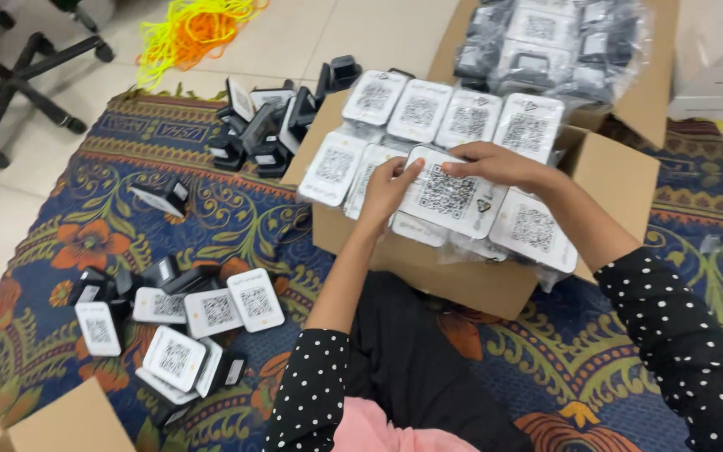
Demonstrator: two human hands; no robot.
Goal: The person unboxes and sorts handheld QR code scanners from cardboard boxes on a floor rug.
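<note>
A white square device with a black code pattern on its face (pixel 453 199) lies tilted on top of a layer of like devices in an open cardboard box (pixel 479 280). My left hand (pixel 387 191) presses its left edge, thumb and fingers on the face. Over its top edge rests my right hand (pixel 495 163), fingers spread flat. Both sleeves are black with white dots.
Loose white and black devices lie in piles on the patterned carpet at the left (pixel 186 326) and behind the box (pixel 265 125). A second box holds bagged devices (pixel 546 42). Yellow-orange cord (pixel 194 29), office chair legs (pixel 18 79), and a cardboard corner (pixel 60 427) lie around.
</note>
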